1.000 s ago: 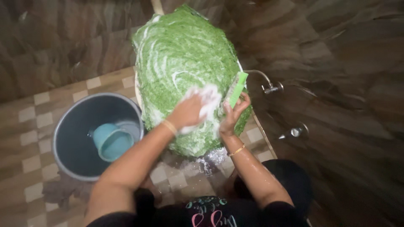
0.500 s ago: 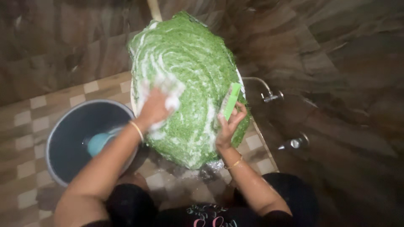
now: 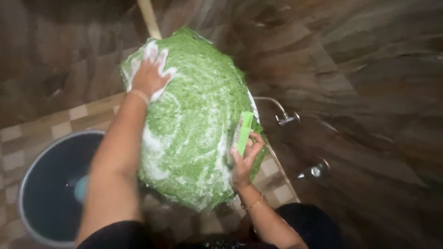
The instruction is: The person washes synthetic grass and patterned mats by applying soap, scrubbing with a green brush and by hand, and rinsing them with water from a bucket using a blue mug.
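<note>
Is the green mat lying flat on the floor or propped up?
Propped up: the green mat leans against the wall, soapy, left hand pressed on its top, right hand holding a green brush at its edge.

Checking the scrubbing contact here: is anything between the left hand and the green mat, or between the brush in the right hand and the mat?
Only white soap foam. The left hand lies flat on the upper part of the green mat, fingers spread in lather. The right hand holds the green brush against the mat's right edge. Nothing else visible intervenes.
</note>
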